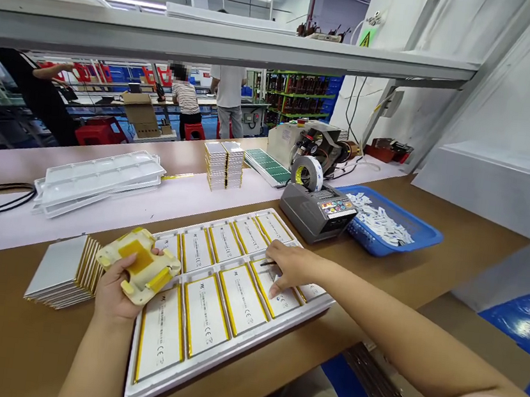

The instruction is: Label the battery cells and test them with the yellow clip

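Note:
My left hand [114, 289] is wrapped round a cream plastic fixture [160, 264] with amber tape on it, held up over the near left corner of a white tray [227, 352]. Flat white battery cells [205, 317] with amber-taped edges lie in two rows in that tray. Over the right part of the tray, my right hand [294, 268] has its thumb and fingers curled together at a cell in the front row. A thin dark tip and something greyish show at those fingers, too small to name.
Left of the tray stands a stack of cells [56, 269]; another stack [223, 166] is behind. White empty trays [103, 178] lie at back left. A tape dispenser [316, 212] and a blue basket [427, 234] of white strips stand to the right. A shelf [216, 46] crosses overhead.

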Demonstrator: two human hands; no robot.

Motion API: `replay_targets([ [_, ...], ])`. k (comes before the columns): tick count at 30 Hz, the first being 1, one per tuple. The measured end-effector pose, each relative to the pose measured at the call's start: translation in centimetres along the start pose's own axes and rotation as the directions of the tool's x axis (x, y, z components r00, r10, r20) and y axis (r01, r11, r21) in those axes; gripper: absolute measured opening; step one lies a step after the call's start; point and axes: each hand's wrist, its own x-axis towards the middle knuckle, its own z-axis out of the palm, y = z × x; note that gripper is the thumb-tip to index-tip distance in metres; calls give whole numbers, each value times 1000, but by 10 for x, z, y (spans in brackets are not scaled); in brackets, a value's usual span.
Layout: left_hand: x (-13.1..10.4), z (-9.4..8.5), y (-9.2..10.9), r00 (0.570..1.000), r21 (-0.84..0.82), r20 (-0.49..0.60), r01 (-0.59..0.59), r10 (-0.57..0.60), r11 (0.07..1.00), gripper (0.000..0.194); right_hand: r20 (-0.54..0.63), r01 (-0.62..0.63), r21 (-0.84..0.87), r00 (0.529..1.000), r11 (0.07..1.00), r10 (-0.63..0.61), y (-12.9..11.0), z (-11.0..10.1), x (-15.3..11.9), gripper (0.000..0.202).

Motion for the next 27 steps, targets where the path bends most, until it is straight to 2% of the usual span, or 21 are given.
replay_targets([
  [3, 0, 2, 0, 1000, 17, -15, -14, 14, 1000, 37, -75, 23, 100, 997, 995, -16, 9, 6, 0, 59],
  [6, 0, 3, 0, 1000, 16, -25, -1, 1, 1000, 35, -210, 126, 199, 974, 972, -83, 15, 17, -5, 34],
  [8, 1, 5, 0, 1000, 28, -20, -10, 10, 1000, 36, -367, 169, 242, 928, 955, -71, 19, 24, -10, 22],
  [9, 1, 5, 0, 999, 44, -25, -23, 24, 999, 36, -476, 171, 271, 879, 947, -23, 23, 27, -12, 21],
  [10, 1, 6, 0, 999, 65, -36, -36, 39, 997, 36, -593, 158, 310, 803, 937, 61, 29, 28, -16, 23],
  [11, 2, 6, 1, 998, 87, -48, -44, 49, 995, 37, -699, 127, 358, 693, 925, 175, 38, 27, -20, 27],
  [12, 2, 6, 1, 997, 107, -59, -44, 51, 993, 37, -775, 81, 410, 557, 909, 300, 50, 24, -25, 32],
  [13, 2, 7, 1, 996, 120, -68, -41, 49, 992, 38, -810, 19, 464, 412, 885, 416, 63, 20, -30, 37],
  [14, 1, 7, 1, 996, 128, -73, -37, 47, 991, 39, -811, -55, 516, 290, 855, 508, 78, 14, -35, 41],
  [15, 1, 7, 2, 996, 134, -74, -35, 46, 990, 40, -793, -134, 553, 218, 822, 569, 93, 8, -40, 43],
  [16, 1, 7, 2, 996, 140, -72, -36, 46, 989, 40, -768, -216, 571, 201, 792, 608, 107, 2, -45, 43],
  [17, 1, 6, 2, 996, 148, -74, -40, 51, 988, 41, -741, -294, 564, 232, 772, 630, 119, -4, -49, 42],
  [20, 1, 5, 3, 994, 179, -92, -41, 58, 983, 42, -666, -476, 404, 432, 781, 608, 140, -16, -56, 41],
  [21, 1, 4, 3, 994, 187, -98, -36, 55, 982, 42, -649, -525, 323, 483, 787, 588, 142, -19, -57, 42],
  [24, 1, 4, 3, 994, 201, -92, -38, 58, 979, 42, -606, -638, 102, 569, 763, 557, 139, -24, -58, 46],
  [27, 0, 6, 2, 994, 215, -88, -42, 63, 976, 40, -570, -660, 11, 613, 751, 547, 134, -28, -59, 49],
])
